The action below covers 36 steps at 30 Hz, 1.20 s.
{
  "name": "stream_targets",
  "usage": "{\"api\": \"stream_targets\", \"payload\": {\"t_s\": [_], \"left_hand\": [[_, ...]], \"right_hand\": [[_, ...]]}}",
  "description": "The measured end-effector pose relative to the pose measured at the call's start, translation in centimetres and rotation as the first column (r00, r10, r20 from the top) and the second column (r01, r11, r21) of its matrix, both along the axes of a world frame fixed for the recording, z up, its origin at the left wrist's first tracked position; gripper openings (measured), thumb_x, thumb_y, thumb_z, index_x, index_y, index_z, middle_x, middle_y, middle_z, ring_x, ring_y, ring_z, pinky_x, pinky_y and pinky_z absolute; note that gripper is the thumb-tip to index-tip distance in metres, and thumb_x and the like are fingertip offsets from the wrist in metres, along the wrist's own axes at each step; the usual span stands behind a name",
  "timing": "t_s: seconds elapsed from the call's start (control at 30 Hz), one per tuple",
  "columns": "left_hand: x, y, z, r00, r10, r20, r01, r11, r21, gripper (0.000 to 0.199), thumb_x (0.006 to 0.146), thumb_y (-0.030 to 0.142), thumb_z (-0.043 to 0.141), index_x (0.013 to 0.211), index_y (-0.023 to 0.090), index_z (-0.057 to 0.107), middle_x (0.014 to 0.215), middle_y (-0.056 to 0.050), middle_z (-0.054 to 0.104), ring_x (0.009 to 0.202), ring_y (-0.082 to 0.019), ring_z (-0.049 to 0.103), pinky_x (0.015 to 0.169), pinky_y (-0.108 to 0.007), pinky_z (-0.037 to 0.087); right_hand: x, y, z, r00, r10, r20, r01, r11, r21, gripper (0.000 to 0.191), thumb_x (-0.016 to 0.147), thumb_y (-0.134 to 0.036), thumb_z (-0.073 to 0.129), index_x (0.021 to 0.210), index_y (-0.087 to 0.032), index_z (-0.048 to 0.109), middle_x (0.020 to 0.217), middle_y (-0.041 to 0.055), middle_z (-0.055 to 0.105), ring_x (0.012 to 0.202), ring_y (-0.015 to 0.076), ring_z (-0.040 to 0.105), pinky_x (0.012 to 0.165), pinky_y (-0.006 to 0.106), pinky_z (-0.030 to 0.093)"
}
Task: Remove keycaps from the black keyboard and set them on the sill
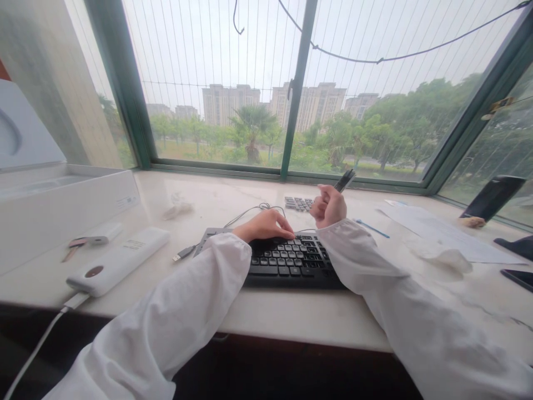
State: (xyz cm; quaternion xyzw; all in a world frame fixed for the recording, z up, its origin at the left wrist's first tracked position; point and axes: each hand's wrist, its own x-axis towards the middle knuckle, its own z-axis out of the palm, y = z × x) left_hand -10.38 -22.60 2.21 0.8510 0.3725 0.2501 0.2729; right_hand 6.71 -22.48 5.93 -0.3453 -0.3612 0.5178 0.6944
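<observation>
A black keyboard lies near the front of the white ledge. Many of its keys on the right side lack caps, and dark sockets show there. My left hand rests over its upper middle, thumb and fingertips brought together low at the keys; whatever is between them is hidden. Raised above the keyboard's back right corner, my right hand is closed around a black brush, whose bristly end points up and away. Loose grey keycaps lie grouped behind the keyboard, partly covered by the right hand.
To the left are a white power bank with a cable, a key, an open white box and a USB plug. At right lie a blue stick, paper, crumpled tissue and a propped phone.
</observation>
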Motion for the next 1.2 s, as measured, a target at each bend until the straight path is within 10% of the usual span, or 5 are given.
{"api": "stream_targets", "payload": {"t_s": [0.23, 0.5, 0.63, 0.93, 1.2], "left_hand": [[0.5, -0.2, -0.2, 1.0, 0.013, -0.015, -0.011, 0.994, 0.108, 0.031, 0.069, 0.049, 0.071, 0.087, 0.025, 0.076, 0.085, 0.0, 0.072, 0.08, -0.017, 0.064, 0.074, -0.025, 0.044], [1.4, -0.7, -0.7, 0.998, 0.047, -0.033, -0.035, 0.953, 0.301, 0.026, 0.077, 0.048, 0.064, 0.081, 0.025, 0.075, 0.084, 0.0, 0.071, 0.074, -0.015, 0.062, 0.072, -0.026, 0.045], [1.3, -0.3, -0.6, 0.995, 0.094, 0.024, -0.097, 0.963, 0.253, 0.025, 0.083, 0.043, 0.057, 0.088, 0.023, 0.072, 0.088, -0.002, 0.071, 0.079, -0.016, 0.063, 0.072, -0.026, 0.047], [1.0, 0.0, -0.6, 0.966, 0.239, 0.093, -0.253, 0.95, 0.182, 0.024, 0.086, 0.041, 0.053, 0.091, 0.019, 0.062, 0.099, -0.004, 0.068, 0.048, -0.008, 0.055, 0.057, -0.025, 0.048], [1.0, -0.3, -0.3, 0.951, 0.216, 0.22, -0.256, 0.951, 0.176, 0.032, 0.09, 0.039, 0.047, 0.118, 0.025, 0.054, 0.091, -0.002, 0.067, 0.047, -0.006, 0.052, 0.049, -0.02, 0.046]], "right_hand": [[4.2, 1.7, 0.8, 0.907, -0.02, 0.42, 0.037, 0.999, -0.031, 0.041, 0.072, -0.029, 0.058, 0.053, -0.024, 0.023, 0.034, -0.01, 0.02, 0.031, 0.0058, 0.016, 0.033, 0.024, 0.011], [3.1, 1.9, -1.2, 0.133, -0.224, 0.966, 0.13, 0.97, 0.207, 0.033, 0.078, -0.04, 0.052, 0.058, -0.016, 0.06, 0.054, 0.0041, 0.056, 0.053, 0.0136, 0.048, 0.05, 0.026, 0.029], [3.3, 2.3, -2.1, -0.045, -0.211, 0.977, 0.033, 0.977, 0.212, 0.032, 0.081, -0.038, 0.049, 0.068, -0.017, 0.068, 0.063, 0.0069, 0.064, 0.06, 0.0153, 0.055, 0.056, 0.025, 0.033], [3.8, 3.5, -3.3, -0.107, -0.156, 0.982, 0.009, 0.987, 0.158, 0.035, 0.083, -0.042, 0.049, 0.076, -0.018, 0.073, 0.07, 0.0074, 0.066, 0.064, 0.0173, 0.057, 0.058, 0.026, 0.035], [3.1, 2.3, -2.4, 0.283, 0.404, 0.87, -0.311, 0.897, -0.315, 0.045, 0.085, -0.055, 0.05, 0.096, -0.018, 0.073, 0.037, -0.0071, 0.029, 0.036, 0.0087, 0.03, 0.041, 0.022, 0.026]]}}
